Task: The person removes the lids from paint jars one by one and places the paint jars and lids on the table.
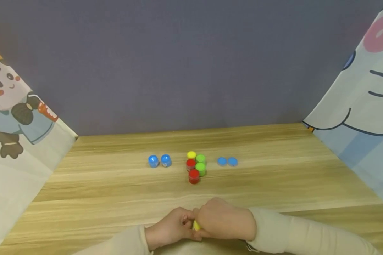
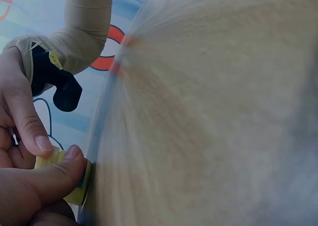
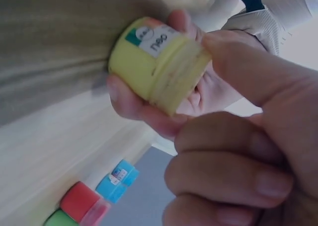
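Wood-grain tabletop (image 1: 115, 198), near side: left hand (image 1: 170, 226) grips cylindrical yellow plastic jar (image 3: 136, 62), likely light, stiff, best body-held; right hand (image 1: 225, 217) pinches yellow lid (image 3: 184, 74).

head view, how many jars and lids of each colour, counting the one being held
Blue jars: 2
Blue lids: 2
Red jars: 2
Green jars: 2
Yellow: 2, the held yellow jar and a yellow top behind the reds
Total: 10
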A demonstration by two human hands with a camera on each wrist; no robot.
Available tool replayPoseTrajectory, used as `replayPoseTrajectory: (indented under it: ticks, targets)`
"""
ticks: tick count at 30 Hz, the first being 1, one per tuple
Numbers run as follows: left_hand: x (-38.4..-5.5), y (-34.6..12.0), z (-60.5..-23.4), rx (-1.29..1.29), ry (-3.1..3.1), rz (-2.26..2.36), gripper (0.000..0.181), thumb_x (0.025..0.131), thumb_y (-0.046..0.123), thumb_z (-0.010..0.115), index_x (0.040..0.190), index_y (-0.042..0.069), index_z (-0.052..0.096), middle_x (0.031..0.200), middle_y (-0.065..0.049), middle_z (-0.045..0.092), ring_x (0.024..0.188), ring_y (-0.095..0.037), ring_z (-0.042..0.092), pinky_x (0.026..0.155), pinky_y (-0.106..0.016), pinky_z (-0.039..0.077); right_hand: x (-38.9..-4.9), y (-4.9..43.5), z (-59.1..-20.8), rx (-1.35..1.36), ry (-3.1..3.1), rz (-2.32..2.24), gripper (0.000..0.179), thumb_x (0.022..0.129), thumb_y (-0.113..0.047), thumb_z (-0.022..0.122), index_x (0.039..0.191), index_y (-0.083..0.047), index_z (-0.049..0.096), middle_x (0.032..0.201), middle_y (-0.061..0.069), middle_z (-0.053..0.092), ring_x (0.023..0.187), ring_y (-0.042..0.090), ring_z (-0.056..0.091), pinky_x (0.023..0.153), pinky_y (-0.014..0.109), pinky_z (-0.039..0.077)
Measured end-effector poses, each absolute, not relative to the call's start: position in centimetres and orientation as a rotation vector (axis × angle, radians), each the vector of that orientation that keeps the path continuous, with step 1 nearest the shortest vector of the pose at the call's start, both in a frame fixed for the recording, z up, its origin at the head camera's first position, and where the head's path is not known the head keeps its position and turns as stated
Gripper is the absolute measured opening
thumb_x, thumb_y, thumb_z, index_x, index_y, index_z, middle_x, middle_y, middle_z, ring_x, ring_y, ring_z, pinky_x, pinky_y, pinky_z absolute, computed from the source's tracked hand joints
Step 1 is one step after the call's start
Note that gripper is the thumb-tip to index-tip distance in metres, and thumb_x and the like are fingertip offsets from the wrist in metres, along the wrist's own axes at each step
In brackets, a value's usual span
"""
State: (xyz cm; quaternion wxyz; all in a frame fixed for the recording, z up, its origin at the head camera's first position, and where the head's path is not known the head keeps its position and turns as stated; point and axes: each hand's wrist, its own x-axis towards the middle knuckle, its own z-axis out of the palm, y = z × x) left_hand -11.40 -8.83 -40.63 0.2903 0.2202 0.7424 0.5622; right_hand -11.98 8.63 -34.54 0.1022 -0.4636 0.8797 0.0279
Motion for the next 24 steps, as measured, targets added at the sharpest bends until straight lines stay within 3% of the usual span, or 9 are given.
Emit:
replayPoseTrajectory:
  ticks: [10,15,21,24]
  targets:
    - [-11.36,-8.81,-40.7,0.542,1.926,1.534,0.021,0.074,0.005,0.076,0.094,0.008,0.071,0.05,0.007,0.041,0.043,-0.001,0.03,0.041,-0.015,0.022,-11.53,7.83,-33.9,-1.436,2.579,0.413,0.022,0.091,-0.029,0.057,0.072,-0.019,0.049,0.051,-0.009,0.028,0.042,0.007,0.02,0.038,0.02,0.023]
    - [-11.31,-8.67,-40.78,0.54,1.926,1.548,0.018,0.072,0.002,0.077,0.089,0.005,0.071,0.05,0.006,0.042,0.043,-0.001,0.031,0.041,-0.015,0.022,-11.45,7.97,-33.91,-1.628,2.559,0.645,0.022,0.088,-0.029,0.06,0.072,-0.021,0.047,0.049,-0.01,0.029,0.041,0.006,0.021,0.037,0.019,0.024]
    - [-11.42,-8.4,-40.84,0.565,1.938,1.559,0.014,0.071,0.0,0.077,0.083,0.002,0.069,0.06,0.005,0.053,0.055,-0.001,0.043,0.05,-0.015,0.034,-11.51,8.45,-33.86,-1.803,2.528,0.775,0.022,0.087,-0.029,0.062,0.071,-0.023,0.048,0.049,-0.011,0.033,0.042,0.005,0.024,0.039,0.018,0.026]
    - [-11.47,-8.35,-40.87,0.575,1.954,1.561,0.016,0.07,0.0,0.078,0.084,0.003,0.071,0.068,0.004,0.063,0.062,-0.001,0.052,0.059,-0.016,0.043,-11.58,8.48,-33.89,-1.853,2.534,0.79,0.014,0.089,-0.027,0.06,0.08,-0.024,0.05,0.051,-0.012,0.035,0.043,0.005,0.026,0.04,0.018,0.027]
